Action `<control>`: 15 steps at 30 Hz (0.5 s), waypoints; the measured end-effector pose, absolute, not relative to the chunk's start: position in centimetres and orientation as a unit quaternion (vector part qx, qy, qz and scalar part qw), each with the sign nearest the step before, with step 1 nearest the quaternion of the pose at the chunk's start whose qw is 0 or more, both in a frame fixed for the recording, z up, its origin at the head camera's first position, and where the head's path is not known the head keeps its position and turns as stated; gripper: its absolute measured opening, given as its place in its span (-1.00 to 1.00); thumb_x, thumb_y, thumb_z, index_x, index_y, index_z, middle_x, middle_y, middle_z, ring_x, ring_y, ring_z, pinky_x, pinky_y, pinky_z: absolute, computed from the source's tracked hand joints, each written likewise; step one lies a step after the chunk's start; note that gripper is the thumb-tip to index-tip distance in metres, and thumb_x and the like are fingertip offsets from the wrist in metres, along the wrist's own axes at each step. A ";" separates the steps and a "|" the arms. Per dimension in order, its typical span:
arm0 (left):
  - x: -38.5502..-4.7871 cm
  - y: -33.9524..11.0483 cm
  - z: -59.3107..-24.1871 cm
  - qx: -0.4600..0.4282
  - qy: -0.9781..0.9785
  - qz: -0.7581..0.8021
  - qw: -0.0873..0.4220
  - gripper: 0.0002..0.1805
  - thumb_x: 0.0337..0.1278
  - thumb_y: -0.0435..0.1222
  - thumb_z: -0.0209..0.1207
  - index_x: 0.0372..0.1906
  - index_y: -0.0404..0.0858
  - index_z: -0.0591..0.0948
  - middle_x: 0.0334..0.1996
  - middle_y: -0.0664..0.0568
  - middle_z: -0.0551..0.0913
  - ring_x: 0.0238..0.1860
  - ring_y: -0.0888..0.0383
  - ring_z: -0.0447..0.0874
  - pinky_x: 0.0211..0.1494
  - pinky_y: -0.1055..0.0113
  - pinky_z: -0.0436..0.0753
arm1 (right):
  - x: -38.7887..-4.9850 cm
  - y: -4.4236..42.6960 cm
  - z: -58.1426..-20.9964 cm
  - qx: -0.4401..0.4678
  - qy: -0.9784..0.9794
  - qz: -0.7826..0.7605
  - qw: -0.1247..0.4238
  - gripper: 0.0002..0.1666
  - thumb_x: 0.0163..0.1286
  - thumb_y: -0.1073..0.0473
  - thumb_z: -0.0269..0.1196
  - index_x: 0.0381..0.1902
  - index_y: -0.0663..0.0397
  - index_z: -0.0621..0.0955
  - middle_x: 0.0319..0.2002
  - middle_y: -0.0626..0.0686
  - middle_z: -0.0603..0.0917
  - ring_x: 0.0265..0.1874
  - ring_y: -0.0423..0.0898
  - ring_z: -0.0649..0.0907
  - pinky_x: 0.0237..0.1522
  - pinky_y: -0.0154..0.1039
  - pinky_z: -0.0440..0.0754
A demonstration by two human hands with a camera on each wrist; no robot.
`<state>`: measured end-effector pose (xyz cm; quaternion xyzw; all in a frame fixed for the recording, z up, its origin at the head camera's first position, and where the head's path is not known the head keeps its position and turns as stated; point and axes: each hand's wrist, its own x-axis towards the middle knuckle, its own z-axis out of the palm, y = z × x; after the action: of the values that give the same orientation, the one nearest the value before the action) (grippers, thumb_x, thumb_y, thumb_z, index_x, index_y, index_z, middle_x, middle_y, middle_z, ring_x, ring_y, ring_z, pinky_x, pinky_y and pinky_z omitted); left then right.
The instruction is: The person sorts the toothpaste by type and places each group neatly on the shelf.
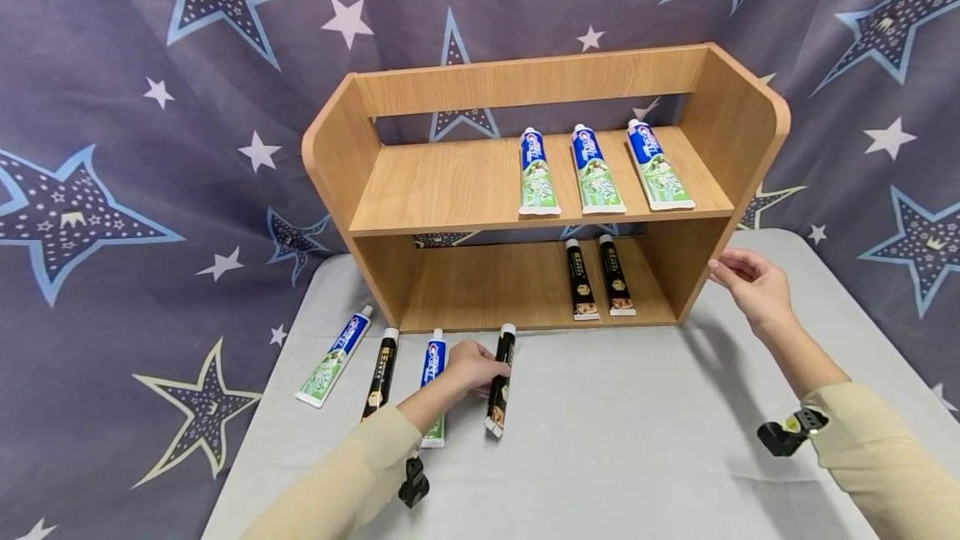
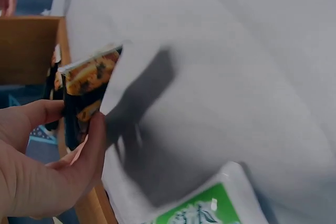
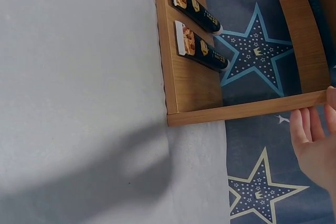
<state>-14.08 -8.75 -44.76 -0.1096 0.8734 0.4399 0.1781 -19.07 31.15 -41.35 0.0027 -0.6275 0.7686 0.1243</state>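
A black toothpaste tube (image 1: pixel 501 386) is pinched between the thumb and fingers of my left hand (image 1: pixel 474 367), lifted off the table as its shadow in the left wrist view shows. In that view the tube's printed end (image 2: pixel 92 74) points away from the hand. Under my left wrist lies a blue-and-green toothpaste tube (image 1: pixel 433 361), partly hidden by the arm. My right hand (image 1: pixel 753 286) touches the right side panel of the wooden shelf (image 1: pixel 525 227); in the right wrist view its fingers (image 3: pixel 304 124) lie against the panel's edge.
Three blue-and-green tubes (image 1: pixel 597 173) lie on the upper shelf, right of centre. Two black tubes (image 1: pixel 580 282) lie on the lower board at right. Left on the table are another black tube (image 1: pixel 382 369) and a blue-and-green one (image 1: pixel 335 357). A star-patterned cloth (image 1: pixel 150 190) hangs behind.
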 end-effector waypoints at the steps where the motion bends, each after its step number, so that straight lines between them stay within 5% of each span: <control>1: -14.3 -8.7 -44.6 -0.121 0.861 0.458 0.187 -0.75 -0.15 -0.35 0.38 -0.33 -0.42 0.65 -0.43 -0.16 0.72 -0.64 0.24 0.60 -0.41 0.37 0.74 | -19.6 31.7 -42.1 0.009 -0.622 0.773 0.124 -0.77 0.20 0.44 0.30 -0.33 -0.02 0.67 -0.45 -0.20 0.74 -0.42 -0.37 0.72 -0.32 -0.51 0.70; 7: -15.7 -7.9 -43.8 -0.148 0.797 0.544 0.217 -0.68 -0.13 -0.42 0.36 -0.21 -0.50 0.61 -0.34 -0.24 0.75 -0.59 0.24 0.61 -0.37 0.36 0.75 | -23.5 35.6 -47.9 0.019 -0.602 0.788 0.128 -0.74 0.16 0.43 0.34 -0.16 0.20 0.69 -0.33 -0.02 0.78 -0.33 -0.20 0.76 -0.30 -0.40 0.74; 15: -18.3 -6.7 -44.3 -0.160 0.760 0.590 0.219 -0.58 -0.04 -0.37 0.35 -0.07 -0.53 0.55 -0.41 -0.08 0.70 -0.53 0.26 0.59 -0.41 0.47 0.71 | -23.6 35.9 -48.6 0.002 -0.623 0.773 0.120 -0.76 0.17 0.38 0.35 -0.17 0.17 0.67 -0.33 -0.07 0.77 -0.32 -0.26 0.74 -0.24 -0.41 0.73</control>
<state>-18.31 -6.68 -44.26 -0.1597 0.7605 0.5900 0.2195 -23.64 35.89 -48.64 0.0025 -0.6228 0.7732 0.1196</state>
